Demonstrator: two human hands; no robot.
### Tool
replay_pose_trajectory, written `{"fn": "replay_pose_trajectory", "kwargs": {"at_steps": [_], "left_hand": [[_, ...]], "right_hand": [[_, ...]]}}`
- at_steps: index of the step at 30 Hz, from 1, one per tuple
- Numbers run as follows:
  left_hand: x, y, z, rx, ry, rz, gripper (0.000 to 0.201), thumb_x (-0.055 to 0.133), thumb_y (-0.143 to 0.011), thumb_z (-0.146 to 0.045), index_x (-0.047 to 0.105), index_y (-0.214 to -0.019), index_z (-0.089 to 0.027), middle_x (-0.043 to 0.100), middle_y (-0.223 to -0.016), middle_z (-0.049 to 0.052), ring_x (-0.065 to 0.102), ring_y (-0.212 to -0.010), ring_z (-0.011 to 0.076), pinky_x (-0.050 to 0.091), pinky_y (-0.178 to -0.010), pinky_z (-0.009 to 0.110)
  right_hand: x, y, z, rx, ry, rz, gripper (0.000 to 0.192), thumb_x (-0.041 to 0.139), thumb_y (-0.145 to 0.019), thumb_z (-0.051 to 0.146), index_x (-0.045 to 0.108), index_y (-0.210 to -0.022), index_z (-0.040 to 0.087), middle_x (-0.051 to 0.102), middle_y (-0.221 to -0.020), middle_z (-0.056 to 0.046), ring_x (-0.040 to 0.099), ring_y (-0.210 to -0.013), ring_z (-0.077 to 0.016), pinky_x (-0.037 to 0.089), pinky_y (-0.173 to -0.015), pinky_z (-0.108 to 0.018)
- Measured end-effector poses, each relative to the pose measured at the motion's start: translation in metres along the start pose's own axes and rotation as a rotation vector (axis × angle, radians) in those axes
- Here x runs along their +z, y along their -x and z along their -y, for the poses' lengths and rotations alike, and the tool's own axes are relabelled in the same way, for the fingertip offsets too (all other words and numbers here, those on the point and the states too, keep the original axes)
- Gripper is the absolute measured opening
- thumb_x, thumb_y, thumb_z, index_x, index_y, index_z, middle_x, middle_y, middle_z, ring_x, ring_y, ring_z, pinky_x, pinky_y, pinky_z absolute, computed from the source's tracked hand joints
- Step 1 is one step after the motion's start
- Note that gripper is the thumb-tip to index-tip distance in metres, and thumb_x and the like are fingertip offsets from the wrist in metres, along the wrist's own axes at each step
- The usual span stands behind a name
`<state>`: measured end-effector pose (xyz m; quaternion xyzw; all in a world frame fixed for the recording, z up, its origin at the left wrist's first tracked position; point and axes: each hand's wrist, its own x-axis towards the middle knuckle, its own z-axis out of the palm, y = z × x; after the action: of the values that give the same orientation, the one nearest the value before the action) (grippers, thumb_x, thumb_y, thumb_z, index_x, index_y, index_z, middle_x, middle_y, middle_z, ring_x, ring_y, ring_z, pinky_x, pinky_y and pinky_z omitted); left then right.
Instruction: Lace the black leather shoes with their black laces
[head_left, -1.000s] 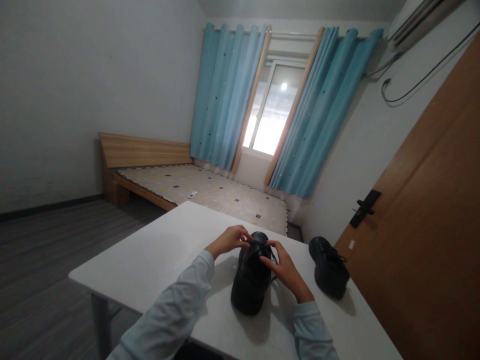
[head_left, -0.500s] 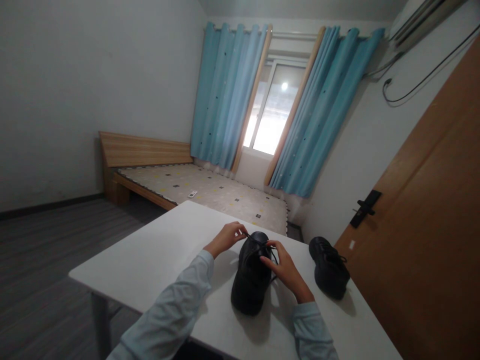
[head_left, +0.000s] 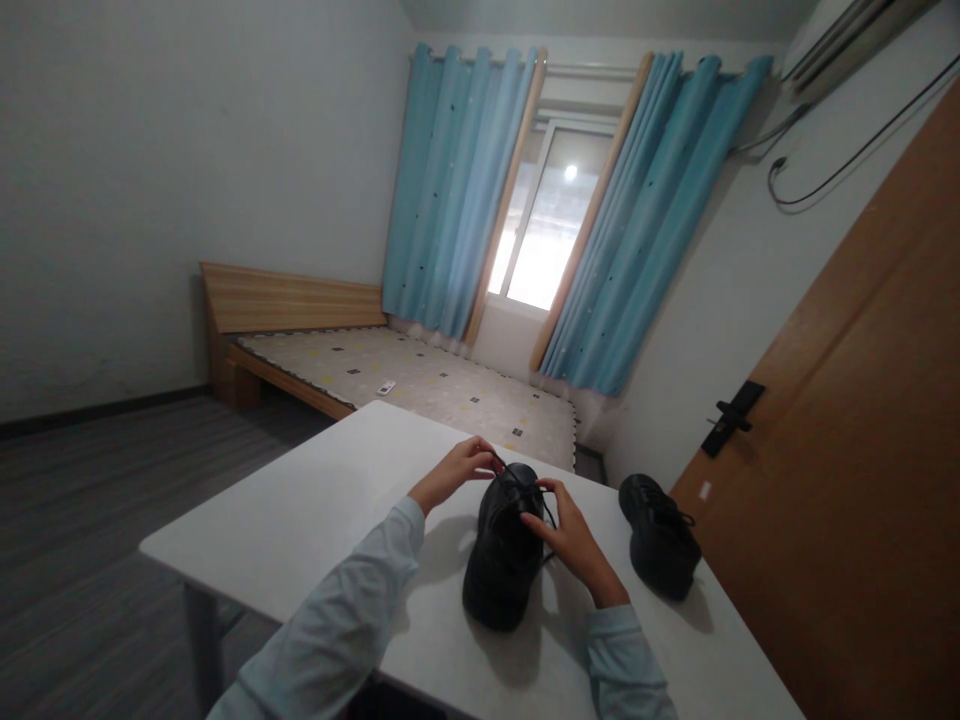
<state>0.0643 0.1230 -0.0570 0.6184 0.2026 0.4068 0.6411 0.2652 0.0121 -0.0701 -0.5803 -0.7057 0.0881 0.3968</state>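
At the black shoe (head_left: 496, 580), left hand (head_left: 466, 463) pinches lace (head_left: 507, 470), right hand (head_left: 564, 522) curls inward.

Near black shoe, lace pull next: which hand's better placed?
Left, probably. The left hand seems to pinch a lace stretching off the near black shoe. The right hand is at the shoe's right side, so it looks better suited to steadying; whether it grips a lace is unclear.

Shoes (head_left: 499, 582) leather-like with faint sheen, tabletop (head_left: 300, 510) smooth and satin, sleeves (head_left: 341, 600) soft matt cloth, curtains (head_left: 450, 200) draped cloth, headboard (head_left: 300, 301) wood-grained, door (head_left: 855, 480) smooth wood-look, slight gloss
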Motion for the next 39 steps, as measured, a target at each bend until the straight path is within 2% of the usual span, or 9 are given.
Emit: {"fn": "replay_pose_trajectory", "kwargs": {"at_steps": [4,9,13,17,24,31,39], "left_hand": [[0.004,0.002,-0.003,-0.022,0.115,0.027,0.016,0.059,-0.075,-0.026,0.050,-0.081,-0.014,0.063,-0.085,0.005,0.063,-0.072,0.0126,0.050,-0.080,0.036],[0.004,0.002,-0.002,0.031,0.137,0.003,0.023,0.066,-0.071,-0.030,0.053,-0.081,-0.013,0.058,-0.085,0.000,0.051,-0.057,0.0042,0.054,-0.074,0.036],[0.003,0.002,-0.005,0.073,-0.011,-0.074,0.028,0.068,-0.068,-0.036,0.057,-0.080,-0.013,0.051,-0.073,-0.002,0.046,-0.056,0.0058,0.051,-0.054,0.024],[-0.001,0.001,-0.007,0.144,-0.234,-0.093,0.032,0.064,-0.070,-0.040,0.062,-0.085,-0.012,0.055,-0.073,0.001,0.046,-0.057,0.0076,0.039,-0.044,0.017],[-0.009,-0.003,0.000,0.287,-0.642,-0.134,0.021,0.063,-0.073,-0.035,0.070,-0.081,-0.017,0.064,-0.081,0.004,0.055,-0.071,0.0136,0.044,-0.066,0.024],[-0.006,-0.001,-0.002,0.331,-0.667,-0.146,0.017,0.063,-0.074,-0.032,0.072,-0.083,-0.019,0.062,-0.082,0.004,0.058,-0.076,0.0151,0.044,-0.069,0.024],[-0.005,0.002,-0.010,0.408,-0.697,-0.192,0.017,0.063,-0.076,-0.031,0.071,-0.083,-0.018,0.063,-0.081,0.004,0.054,-0.071,0.0131,0.042,-0.068,0.024]], "right_hand": [[-0.001,0.000,0.002,0.007,0.006,-0.004,0.046,0.063,-0.073,0.040,0.047,-0.112,0.021,0.056,-0.114,-0.007,0.051,-0.111,-0.0253,0.038,-0.097,-0.041],[-0.001,0.000,0.004,0.029,0.012,-0.001,0.047,0.063,-0.073,0.041,0.046,-0.112,0.021,0.054,-0.115,-0.008,0.050,-0.112,-0.0262,0.037,-0.098,-0.043],[-0.001,0.000,0.003,0.029,0.009,0.004,0.048,0.063,-0.073,0.041,0.045,-0.113,0.021,0.054,-0.116,-0.008,0.050,-0.113,-0.0258,0.037,-0.099,-0.042],[-0.001,0.000,0.001,0.020,0.006,-0.005,0.050,0.063,-0.073,0.042,0.045,-0.114,0.021,0.053,-0.118,-0.008,0.049,-0.114,-0.0255,0.036,-0.099,-0.042],[-0.001,-0.001,0.005,0.015,0.000,-0.003,0.048,0.063,-0.073,0.041,0.046,-0.114,0.021,0.054,-0.117,-0.008,0.049,-0.113,-0.0256,0.036,-0.099,-0.043],[-0.001,-0.002,0.005,0.016,0.002,-0.004,0.046,0.063,-0.073,0.041,0.047,-0.111,0.021,0.055,-0.114,-0.008,0.051,-0.111,-0.0252,0.038,-0.098,-0.041],[-0.001,-0.002,0.004,0.015,0.001,-0.001,0.046,0.063,-0.074,0.042,0.045,-0.111,0.021,0.054,-0.113,-0.008,0.050,-0.111,-0.0249,0.037,-0.098,-0.041]]}}
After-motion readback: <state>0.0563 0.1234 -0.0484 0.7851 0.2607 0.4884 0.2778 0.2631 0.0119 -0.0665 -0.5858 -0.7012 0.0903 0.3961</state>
